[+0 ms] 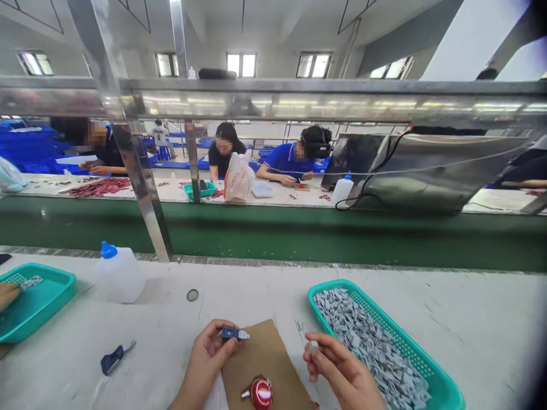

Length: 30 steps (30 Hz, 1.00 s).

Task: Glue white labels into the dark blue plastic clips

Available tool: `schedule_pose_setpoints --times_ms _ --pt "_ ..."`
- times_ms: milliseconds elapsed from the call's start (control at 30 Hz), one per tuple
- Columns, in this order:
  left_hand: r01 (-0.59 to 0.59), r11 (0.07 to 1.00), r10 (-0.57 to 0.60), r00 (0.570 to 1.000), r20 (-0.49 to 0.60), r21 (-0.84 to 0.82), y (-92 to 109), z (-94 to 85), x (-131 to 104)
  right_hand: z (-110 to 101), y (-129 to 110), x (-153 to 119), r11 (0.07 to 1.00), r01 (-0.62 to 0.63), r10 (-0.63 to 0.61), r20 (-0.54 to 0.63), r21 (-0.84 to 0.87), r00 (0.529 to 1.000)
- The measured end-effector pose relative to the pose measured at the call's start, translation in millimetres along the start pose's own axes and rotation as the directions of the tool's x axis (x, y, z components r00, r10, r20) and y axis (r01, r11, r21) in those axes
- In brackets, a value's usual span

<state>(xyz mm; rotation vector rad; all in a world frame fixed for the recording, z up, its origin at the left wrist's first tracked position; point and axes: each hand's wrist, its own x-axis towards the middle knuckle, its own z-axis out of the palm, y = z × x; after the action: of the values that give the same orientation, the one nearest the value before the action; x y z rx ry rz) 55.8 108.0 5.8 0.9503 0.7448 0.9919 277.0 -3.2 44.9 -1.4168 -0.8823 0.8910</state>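
Note:
My left hand (209, 356) pinches a dark blue block with a pale metal tip (231, 334), the tip facing right, above a brown cardboard sheet (243, 364). To the right of the cardboard, my right hand (337, 364) has its thumb and fingers together around something small and pale, too unclear to name. It is beside a teal basket (444, 387) heaped with small grey metal pieces (371, 341). A shiny red round object with a metal nozzle (260, 392) lies on the cardboard. Another dark blue piece with a metal tip (113, 360) lies on the table at left.
A white bottle with a blue cap (122, 273) and a bottle cap (192, 294) are on the white table. Another person's hand (8, 294) reaches into a teal basket (51, 310) at far left. A metal post (149, 210) rises ahead; people work beyond the green strip (256, 236).

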Motion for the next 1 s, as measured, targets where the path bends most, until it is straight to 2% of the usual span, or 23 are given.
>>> schedule_pose_setpoints --times_ms 100,300,467,567,800,1000 --pt "0.032 0.999 -0.032 0.999 0.011 0.035 4.5 -0.2 -2.3 17.4 4.4 2.1 0.998 -0.049 0.048 0.030 0.028 0.998" --pt "0.025 0.997 -0.027 0.999 0.024 0.072 6.8 -0.4 -4.1 20.4 16.4 6.8 0.993 -0.115 0.116 0.045 -0.031 0.992" --pt "0.045 0.995 -0.048 0.998 0.032 0.093 4.9 -1.6 -3.9 20.2 28.0 8.6 0.973 -0.026 0.037 0.041 -0.231 0.998" --pt "0.072 0.993 -0.076 0.996 0.041 0.097 4.4 -2.0 -4.0 22.0 32.6 6.6 0.951 -0.025 0.044 0.055 -0.308 0.998" --pt "0.176 0.981 -0.179 0.983 0.029 0.082 16.9 -1.7 -6.6 28.7 27.1 4.2 0.886 0.059 -0.006 0.116 -0.459 0.993" --pt "0.370 0.929 -0.369 0.923 0.107 0.016 23.9 -6.6 -5.9 32.8 26.0 3.9 0.784 0.180 -0.102 0.162 -0.595 0.981"
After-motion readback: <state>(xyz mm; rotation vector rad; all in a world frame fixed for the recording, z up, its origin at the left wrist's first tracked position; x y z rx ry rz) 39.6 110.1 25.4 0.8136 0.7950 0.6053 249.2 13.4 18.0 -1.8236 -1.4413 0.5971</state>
